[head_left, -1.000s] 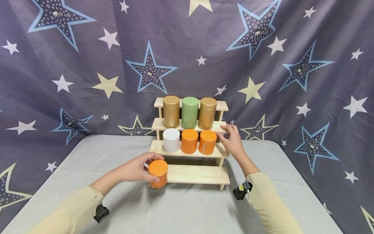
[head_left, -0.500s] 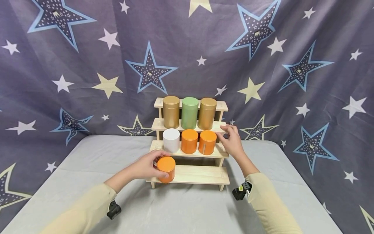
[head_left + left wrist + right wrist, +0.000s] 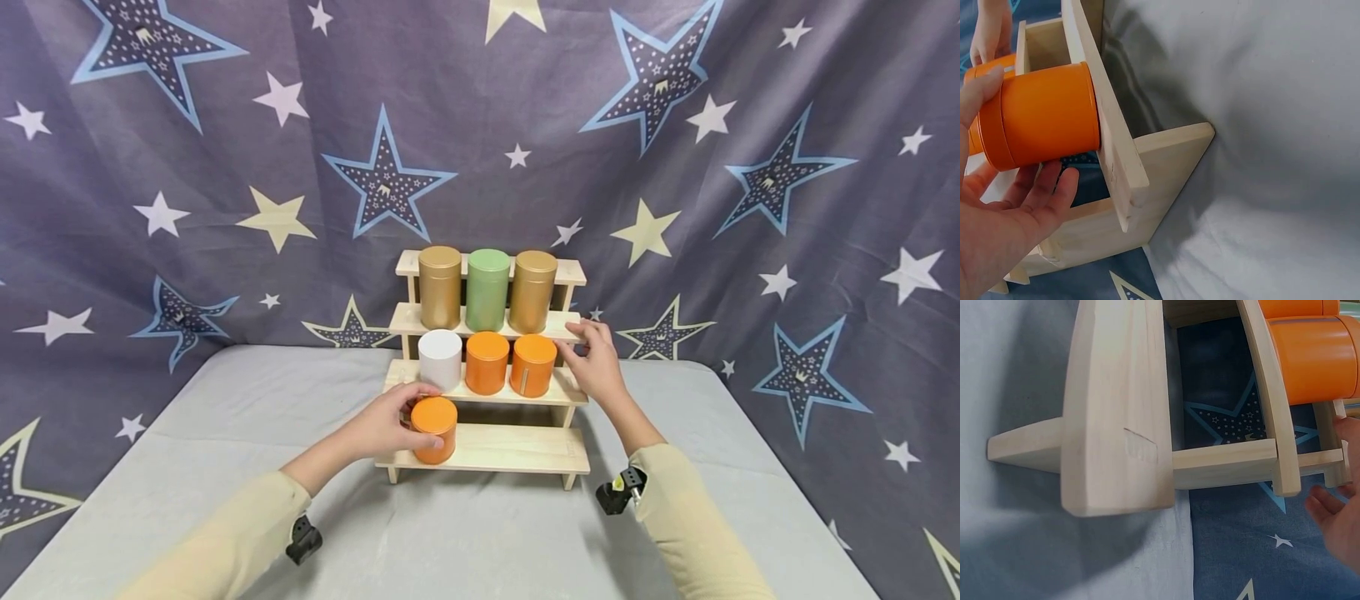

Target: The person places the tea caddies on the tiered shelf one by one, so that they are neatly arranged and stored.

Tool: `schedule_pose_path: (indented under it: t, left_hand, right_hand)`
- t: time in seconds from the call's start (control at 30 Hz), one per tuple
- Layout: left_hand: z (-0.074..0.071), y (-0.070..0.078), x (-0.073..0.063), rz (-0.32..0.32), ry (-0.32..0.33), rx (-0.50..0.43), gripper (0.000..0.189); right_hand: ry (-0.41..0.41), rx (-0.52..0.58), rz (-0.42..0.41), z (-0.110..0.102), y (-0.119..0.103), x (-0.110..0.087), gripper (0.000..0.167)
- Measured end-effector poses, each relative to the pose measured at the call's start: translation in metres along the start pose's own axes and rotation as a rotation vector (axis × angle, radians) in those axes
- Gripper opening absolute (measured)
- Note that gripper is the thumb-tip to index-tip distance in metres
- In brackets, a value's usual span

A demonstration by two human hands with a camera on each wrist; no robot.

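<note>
My left hand (image 3: 382,425) holds an orange tin (image 3: 433,429) upright, thumb on the near side and fingers round the far side. In the left wrist view the base of this tin (image 3: 1047,115) is right at the bottom board. That lowest step belongs to a wooden tiered rack (image 3: 517,450), and the tin is at its left end. My right hand (image 3: 597,362) is at the rack's right side, its fingertips by the end of a higher step, beside another orange tin (image 3: 533,367). In the right wrist view the right hand (image 3: 1341,506) is partly cut off, with its fingers loosely bent.
On the step above stand a white tin (image 3: 440,360) and a middle orange tin (image 3: 486,363). Higher up are a left gold tin (image 3: 439,287), a green tin (image 3: 487,290) and a right gold tin (image 3: 533,292). A star-patterned cloth (image 3: 480,200) hangs behind the grey-covered table (image 3: 480,542).
My left hand has carried the orange tin to the right and slightly back, from the bottom step's left corner to over its board. The right hand has stayed in place.
</note>
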State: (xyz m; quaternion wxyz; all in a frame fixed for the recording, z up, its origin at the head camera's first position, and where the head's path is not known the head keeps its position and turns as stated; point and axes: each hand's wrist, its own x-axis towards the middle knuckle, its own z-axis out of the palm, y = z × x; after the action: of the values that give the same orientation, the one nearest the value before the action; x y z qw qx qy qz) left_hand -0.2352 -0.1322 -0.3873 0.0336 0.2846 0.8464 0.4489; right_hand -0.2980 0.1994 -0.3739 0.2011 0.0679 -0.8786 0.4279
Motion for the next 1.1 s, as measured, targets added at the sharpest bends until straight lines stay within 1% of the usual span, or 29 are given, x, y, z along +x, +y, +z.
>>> schedule_pose_path:
  t: [0.07, 0.13, 0.27, 0.63, 0.8, 0.93, 1.1]
  left_hand:
    - [0.0005, 0.0015, -0.0002, 0.004, 0.001, -0.016, 0.062]
    - [0.0010, 0.0036, 0.0000, -0.020, -0.007, -0.037, 0.062]
    - [0.0027, 0.0056, -0.0005, -0.046, -0.008, -0.056, 0.062]
    - [0.0054, 0.0018, -0.0010, -0.047, 0.005, -0.021, 0.061]
    - [0.0041, -0.0016, -0.0027, -0.053, 0.014, -0.012, 0.064]
    - [0.0014, -0.0009, -0.0059, -0.051, 0.013, -0.029, 0.064]
    - [-0.0034, -0.0030, -0.0081, -0.073, 0.002, -0.041, 0.062]
  right_hand:
    - [0.004, 0.001, -0.002, 0.0002, 0.0000, 0.0002, 0.041]
    - [0.005, 0.004, 0.000, 0.0003, -0.0001, 0.0002, 0.041]
    - [0.003, 0.004, 0.004, 0.0004, 0.0003, 0.0000, 0.042]
    - [0.010, 0.009, -0.004, 0.0002, 0.0005, -0.0008, 0.041]
    - [0.000, 0.010, 0.004, 0.0003, 0.0004, -0.0006, 0.042]
    - [0.003, 0.007, -0.006, 0.0002, 0.0021, 0.0002, 0.041]
    - [0.008, -0.002, -0.011, -0.0006, 0.0036, 0.0006, 0.041]
